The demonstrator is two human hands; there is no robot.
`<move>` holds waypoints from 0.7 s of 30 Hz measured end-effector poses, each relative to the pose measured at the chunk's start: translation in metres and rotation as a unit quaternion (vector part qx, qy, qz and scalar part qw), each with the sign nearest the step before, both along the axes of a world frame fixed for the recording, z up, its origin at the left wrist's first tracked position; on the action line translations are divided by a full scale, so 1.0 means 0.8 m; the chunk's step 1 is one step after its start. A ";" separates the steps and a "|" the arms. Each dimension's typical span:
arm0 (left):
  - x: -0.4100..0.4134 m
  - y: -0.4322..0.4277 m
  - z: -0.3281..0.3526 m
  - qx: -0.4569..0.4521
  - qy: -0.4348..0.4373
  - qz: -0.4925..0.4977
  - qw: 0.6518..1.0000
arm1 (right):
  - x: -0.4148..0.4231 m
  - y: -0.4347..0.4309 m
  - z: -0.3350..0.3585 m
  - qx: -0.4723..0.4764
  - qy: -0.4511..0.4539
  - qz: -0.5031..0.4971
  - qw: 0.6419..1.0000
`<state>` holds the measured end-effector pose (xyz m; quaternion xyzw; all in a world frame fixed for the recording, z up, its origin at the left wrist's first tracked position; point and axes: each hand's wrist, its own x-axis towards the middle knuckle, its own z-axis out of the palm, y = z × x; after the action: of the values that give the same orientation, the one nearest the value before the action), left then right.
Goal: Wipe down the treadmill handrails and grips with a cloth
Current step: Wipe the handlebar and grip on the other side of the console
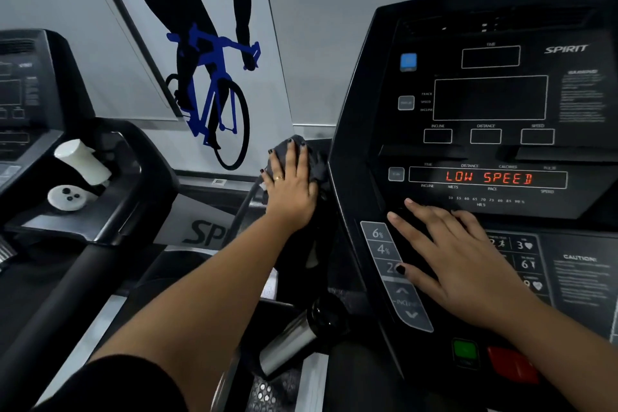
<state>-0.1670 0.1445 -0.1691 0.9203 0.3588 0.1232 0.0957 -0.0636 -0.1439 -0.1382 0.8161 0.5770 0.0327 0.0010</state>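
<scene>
Left hand presses a grey cloth beside the console; right hand lies flat on it.

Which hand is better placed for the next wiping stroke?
Left. The left hand lies flat on the dark cloth at the left edge of the console, probably ready to wipe. The right hand rests spread on the console's buttons, with no cloth.

The console fills the right of the frame, with the right hand flat on its lower part. At centre, the left hand lies on the cloth against the console's left edge. A flask lies at lower centre. A second treadmill stands at the left, with a bottle in its tray. A poster hangs behind at upper centre.
</scene>
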 end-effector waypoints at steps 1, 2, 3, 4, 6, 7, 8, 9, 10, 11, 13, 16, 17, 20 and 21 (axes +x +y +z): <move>-0.005 -0.011 -0.005 -0.003 0.008 -0.027 1.000 | 0.000 -0.001 0.000 0.004 0.001 0.002 1.000; -0.011 -0.023 -0.011 -0.017 0.017 -0.056 0.998 | 0.000 -0.001 0.000 0.007 0.002 0.004 1.000; -0.017 -0.032 -0.018 -0.043 0.025 -0.080 0.996 | 0.001 0.000 -0.001 0.008 0.004 0.006 1.000; -0.024 -0.046 -0.022 -0.083 0.034 -0.100 0.991 | 0.001 -0.002 -0.002 0.010 0.007 0.007 1.000; -0.040 -0.066 -0.029 -0.188 0.036 -0.130 0.973 | 0.001 -0.002 -0.003 0.016 0.009 0.009 1.000; -0.048 -0.075 -0.030 -0.251 0.028 -0.140 0.957 | 0.001 -0.002 -0.003 0.018 0.009 0.010 1.000; -0.056 -0.084 -0.028 -0.305 0.016 -0.145 0.941 | 0.001 -0.003 -0.003 0.019 0.008 0.012 1.000; -0.063 -0.090 -0.024 -0.333 0.008 -0.146 0.931 | 0.001 -0.003 -0.003 0.020 0.006 0.014 1.000; -0.067 -0.096 -0.017 -0.339 0.017 -0.143 0.930 | 0.001 -0.003 -0.003 0.021 0.005 0.015 1.000; -0.069 -0.099 -0.012 -0.337 0.032 -0.134 0.931 | 0.002 -0.002 -0.003 0.020 0.004 0.016 1.000; -0.073 -0.105 -0.001 -0.332 0.070 -0.107 0.935 | 0.002 -0.002 -0.003 0.024 0.006 0.018 1.000; -0.087 -0.119 0.017 -0.400 0.052 -0.078 0.912 | 0.003 -0.004 -0.004 0.029 0.006 0.022 0.999; -0.095 -0.124 0.020 -0.425 0.038 -0.082 0.901 | 0.003 -0.004 -0.004 0.030 0.005 0.025 0.999; -0.119 -0.134 0.028 -0.478 0.020 -0.105 0.872 | 0.004 -0.006 -0.005 0.036 0.000 0.029 0.999; -0.125 -0.135 0.031 -0.487 0.026 -0.106 0.867 | 0.004 -0.006 -0.005 0.036 0.000 0.030 0.999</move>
<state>-0.2673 0.0362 -0.1446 0.7923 0.2760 -0.1021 0.5345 -0.0603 -0.1490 -0.1426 0.7980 0.5995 0.0539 -0.0293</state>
